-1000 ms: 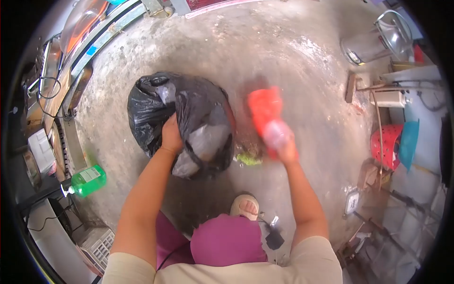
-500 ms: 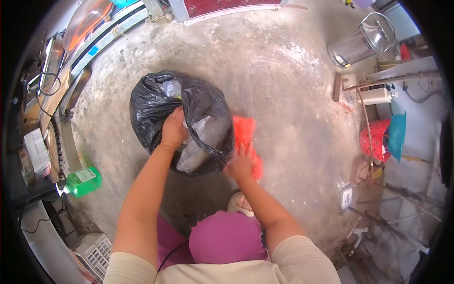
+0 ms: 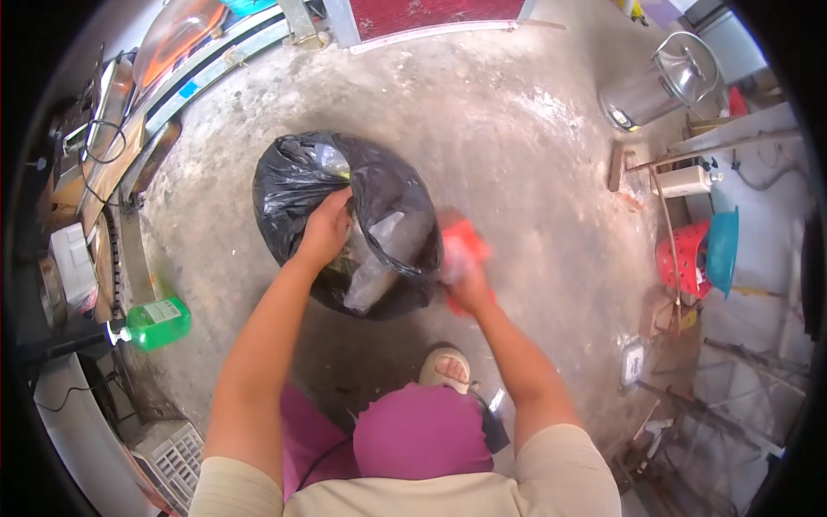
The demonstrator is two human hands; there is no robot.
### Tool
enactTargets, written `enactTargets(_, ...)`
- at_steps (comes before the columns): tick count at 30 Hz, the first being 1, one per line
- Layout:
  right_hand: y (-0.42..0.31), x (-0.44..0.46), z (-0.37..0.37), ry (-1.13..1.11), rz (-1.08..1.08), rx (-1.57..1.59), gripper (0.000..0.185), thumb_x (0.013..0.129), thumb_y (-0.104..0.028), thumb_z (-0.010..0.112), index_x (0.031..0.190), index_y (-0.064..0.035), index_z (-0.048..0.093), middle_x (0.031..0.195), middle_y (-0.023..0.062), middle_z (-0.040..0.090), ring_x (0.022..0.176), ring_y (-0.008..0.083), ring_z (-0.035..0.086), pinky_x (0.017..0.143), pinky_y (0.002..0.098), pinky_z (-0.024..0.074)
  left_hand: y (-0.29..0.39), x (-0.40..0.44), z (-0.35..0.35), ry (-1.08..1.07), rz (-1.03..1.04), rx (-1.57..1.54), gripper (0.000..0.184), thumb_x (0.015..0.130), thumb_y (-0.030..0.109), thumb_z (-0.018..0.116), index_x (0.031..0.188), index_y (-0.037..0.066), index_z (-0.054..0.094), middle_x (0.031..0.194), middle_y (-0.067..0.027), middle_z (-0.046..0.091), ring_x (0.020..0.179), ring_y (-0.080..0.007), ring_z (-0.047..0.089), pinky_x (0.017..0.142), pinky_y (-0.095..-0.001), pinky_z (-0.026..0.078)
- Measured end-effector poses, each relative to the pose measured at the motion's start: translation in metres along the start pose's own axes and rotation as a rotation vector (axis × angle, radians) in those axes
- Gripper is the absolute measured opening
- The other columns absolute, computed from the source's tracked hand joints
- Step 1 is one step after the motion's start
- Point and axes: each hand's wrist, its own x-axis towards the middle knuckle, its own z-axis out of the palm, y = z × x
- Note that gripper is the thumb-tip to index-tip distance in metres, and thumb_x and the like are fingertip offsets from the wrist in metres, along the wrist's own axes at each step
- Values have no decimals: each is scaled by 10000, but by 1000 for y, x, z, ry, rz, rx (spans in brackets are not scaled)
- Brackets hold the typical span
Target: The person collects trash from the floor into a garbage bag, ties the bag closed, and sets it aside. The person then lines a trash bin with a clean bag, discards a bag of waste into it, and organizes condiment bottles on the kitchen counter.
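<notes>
A black garbage bag sits on the concrete floor in front of me, its mouth open towards me. Crumpled clear plastic and other wrappers show inside it. My left hand is at the bag's mouth, fingers closed on its folded edge; the fingertips are partly hidden. Just right of the bag, my right hand grasps a red plastic bag. Both are blurred by motion, so the separate fingers hardly show. Red plastic sticks out above and below that hand.
A green soap bottle stands at the left, near a white plastic crate. On the right are a steel canister, a red basket, a teal basin and metal rods. My sandalled foot is below the bag.
My right hand has gone from lying spread over the red plastic bag to grasping it, shifting it slightly up and right. My left hand stays at the black bag's mouth. The view has shifted slightly.
</notes>
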Motion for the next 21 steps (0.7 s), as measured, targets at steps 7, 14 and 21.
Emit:
enactTargets(7,-131,-15,-114,13,-101,736,511,829,-70,560,1287,-22,338,1138,117,511,881,170,532,748,311,470,29,-30,-50,117,-167,-455,409,886,-28,332,1260,92,445,771,-48,584,581,-70,473,557,-191,409)
enactTargets(14,-258,58,-21,-370,-404,33,207,787,-110,509,970,-34,568,990,118,572,963,348,515,821,482,395,89,-55,-91,505,-58,-602,342,918,56,371,1254,17,416,630,8,464,532,-41,362,497,-156,285)
enactTargets(21,-191,117,138,219,-515,-395,271,715,-230,541,905,-58,628,998,139,543,956,294,451,785,398,337,75,-42,-74,281,291,261,357,811,-52,449,1153,14,529,1076,-177,568,1020,-340,511,899,-372,380)
